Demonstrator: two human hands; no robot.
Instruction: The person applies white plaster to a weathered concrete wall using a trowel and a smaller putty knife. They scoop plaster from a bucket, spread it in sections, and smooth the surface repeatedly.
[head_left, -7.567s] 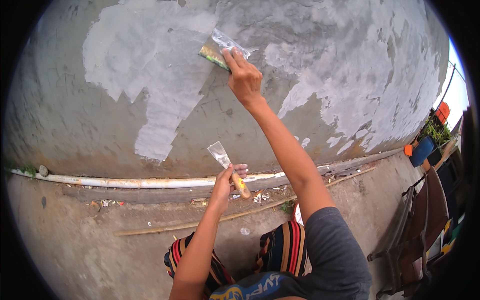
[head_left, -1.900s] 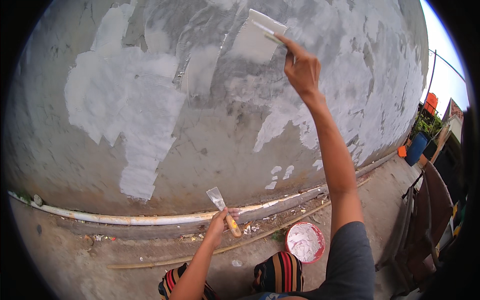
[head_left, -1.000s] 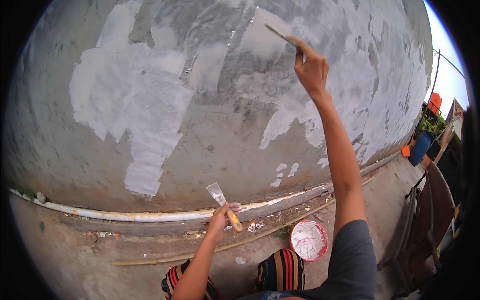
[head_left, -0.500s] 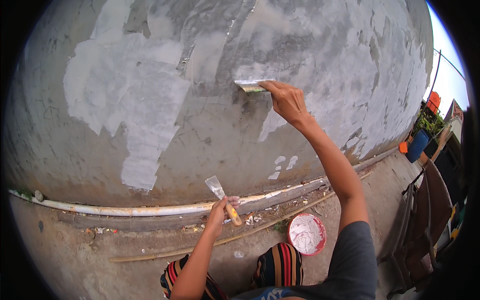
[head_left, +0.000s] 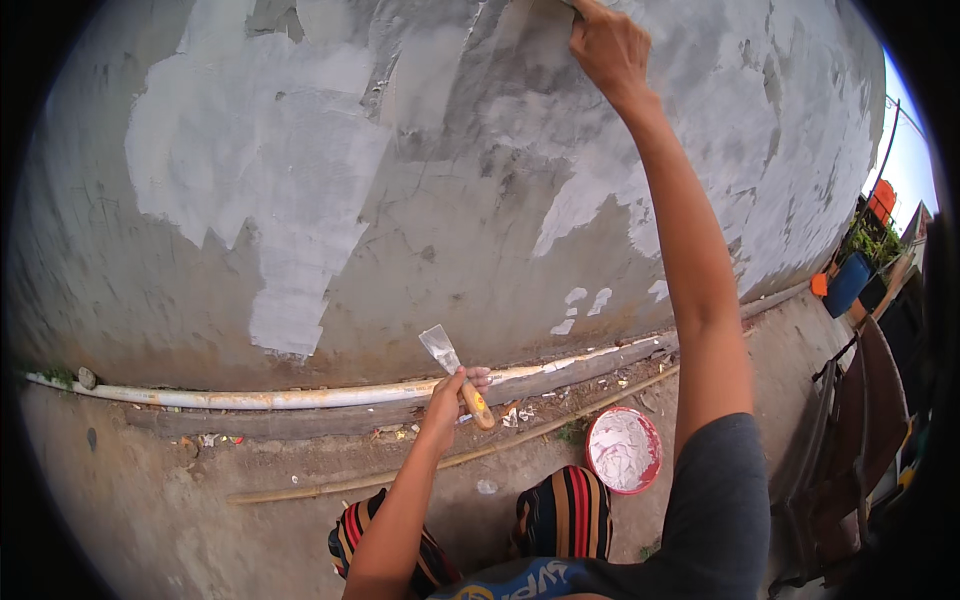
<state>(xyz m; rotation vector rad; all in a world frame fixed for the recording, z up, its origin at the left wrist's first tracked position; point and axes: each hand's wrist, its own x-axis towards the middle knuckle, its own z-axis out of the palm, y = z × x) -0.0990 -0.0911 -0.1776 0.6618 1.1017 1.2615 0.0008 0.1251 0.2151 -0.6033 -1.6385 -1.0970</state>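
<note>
Pinching scraper [head_left: 475, 400] in left hand [head_left: 443, 412], flat blade [head_left: 569, 4] in right hand [head_left: 613, 50]; possibly risking gouging the wall [head_left: 400, 260] by overtilting.

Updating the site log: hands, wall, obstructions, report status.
Left hand gripping wooden-handled putty knife. Right hand high at wall, tool mostly out of frame. Wall patchily coated white. Bucket of white paste by right knee, blocking neither hand.
</note>
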